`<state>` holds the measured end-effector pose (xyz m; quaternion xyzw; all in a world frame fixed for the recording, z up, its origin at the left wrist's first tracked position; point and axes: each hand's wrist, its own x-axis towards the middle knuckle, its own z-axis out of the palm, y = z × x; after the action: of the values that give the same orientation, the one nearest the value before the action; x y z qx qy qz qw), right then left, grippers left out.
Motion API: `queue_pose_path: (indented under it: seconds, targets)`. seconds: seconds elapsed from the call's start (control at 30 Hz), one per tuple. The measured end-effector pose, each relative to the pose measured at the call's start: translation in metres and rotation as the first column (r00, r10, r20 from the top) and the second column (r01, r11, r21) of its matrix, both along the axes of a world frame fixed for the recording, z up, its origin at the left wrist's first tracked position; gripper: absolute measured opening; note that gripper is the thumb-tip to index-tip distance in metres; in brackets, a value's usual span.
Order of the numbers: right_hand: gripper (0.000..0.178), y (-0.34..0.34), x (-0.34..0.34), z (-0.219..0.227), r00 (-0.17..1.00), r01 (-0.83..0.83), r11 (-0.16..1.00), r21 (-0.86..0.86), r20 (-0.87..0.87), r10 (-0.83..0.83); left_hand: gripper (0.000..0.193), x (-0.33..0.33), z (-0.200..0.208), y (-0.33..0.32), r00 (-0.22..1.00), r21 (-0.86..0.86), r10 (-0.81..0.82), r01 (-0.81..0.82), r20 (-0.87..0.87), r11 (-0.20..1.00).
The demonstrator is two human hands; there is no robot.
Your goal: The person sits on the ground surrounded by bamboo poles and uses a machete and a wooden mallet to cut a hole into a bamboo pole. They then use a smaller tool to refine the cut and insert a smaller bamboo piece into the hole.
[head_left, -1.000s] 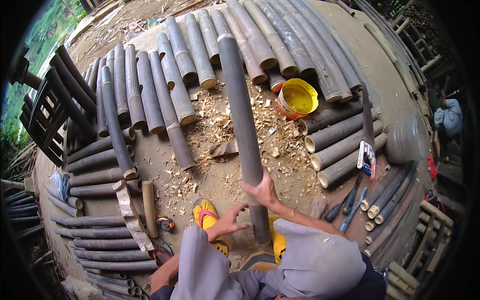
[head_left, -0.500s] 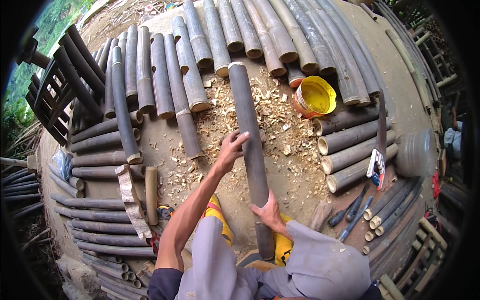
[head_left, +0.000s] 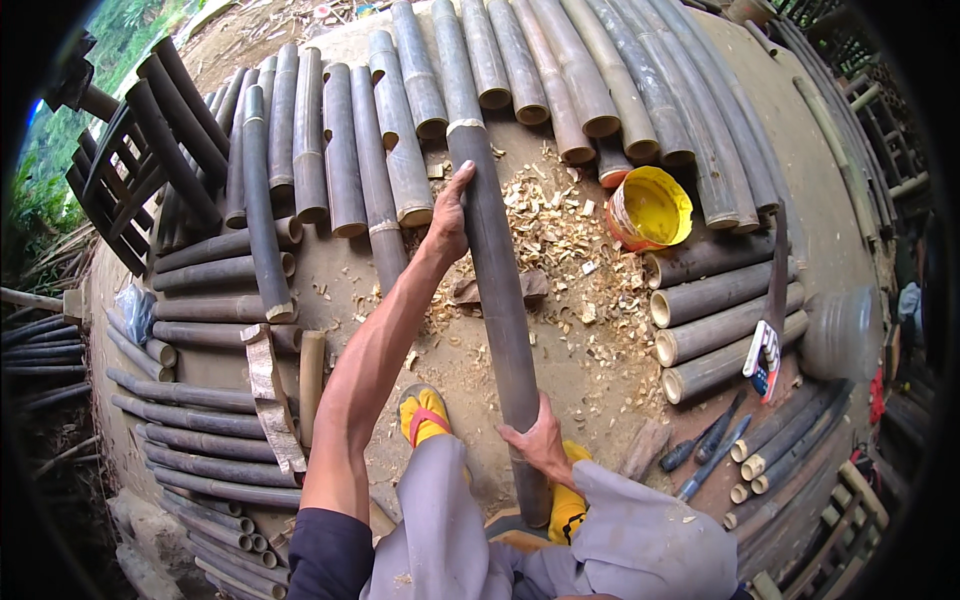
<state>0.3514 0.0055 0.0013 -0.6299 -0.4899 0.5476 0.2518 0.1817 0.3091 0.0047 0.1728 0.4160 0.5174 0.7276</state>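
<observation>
- A packed brown earth floor (head_left: 590, 410) spreads beneath everything.
- Across the far side, a row of thick grey-brown bamboo tubes (head_left: 575, 75) lies side by side, cut ends facing the person.
- The long, dark, round bamboo pole (head_left: 497, 270) slants between the hands; its lower end is beside the right foot's yellow footwear (head_left: 570, 505), its pale-rimmed upper end near the row. Whether it touches the row, I cannot tell.
- A handsaw (head_left: 776, 270) with a dark blade leans over short stacked bamboo tubes (head_left: 735, 350) on the right.
- A yellow-and-orange plastic bucket (head_left: 650, 210) stands near that stack.
- The left hand (head_left: 450, 215) touches the pole's upper left edge, thumb raised; hidden fingers leave its grip unclear.
- The right hand (head_left: 540, 440) grasps the lower part.
- A brown wooden block (head_left: 535, 285) shows under the pole.
- Pale wood chips (head_left: 550, 220) lie scattered around.
</observation>
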Motion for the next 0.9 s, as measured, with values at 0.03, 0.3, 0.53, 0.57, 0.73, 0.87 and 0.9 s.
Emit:
queue_pose_path:
  seconds: [0.03,0.3,0.53,0.57,0.73,0.87,0.9]
  targets:
    - [0.075,-0.001,0.001,-0.003,1.000,-0.003,1.000,-0.007,0.006,0.003,0.037,-0.002,-0.004,-0.002,1.000,0.022,-0.009,0.009,0.012,1.000]
    - [0.077,0.010,0.015,-0.058,0.974,-0.057,0.997,-0.053,0.218,0.067,0.057,0.003,-0.063,-0.103,0.063,0.036,0.016,0.318,-0.998,0.948]
    - [0.075,0.016,0.011,-0.041,0.937,-0.127,0.986,-0.110,0.313,0.156,0.060,-0.028,-0.092,-0.124,-0.074,0.004,0.052,0.535,-0.996,0.845]
    - [0.076,0.013,0.015,-0.042,0.928,-0.132,0.983,-0.126,0.332,0.167,0.059,-0.023,-0.088,-0.123,-0.086,-0.011,0.042,0.544,-0.995,0.839]
    - [0.078,0.011,0.022,-0.046,0.926,-0.155,0.977,-0.147,0.323,0.195,0.056,-0.017,-0.080,-0.157,-0.017,0.211,0.241,0.426,-0.970,0.880]
    - [0.082,0.008,0.027,-0.059,0.929,-0.173,0.980,-0.097,0.314,0.195,0.052,-0.029,-0.081,-0.228,0.101,0.349,0.336,0.350,-0.936,0.869]
    - [0.084,0.008,0.027,-0.058,0.933,-0.173,0.978,-0.117,0.300,0.201,0.049,-0.032,-0.082,-0.249,0.109,0.315,0.296,0.356,-0.949,0.880]
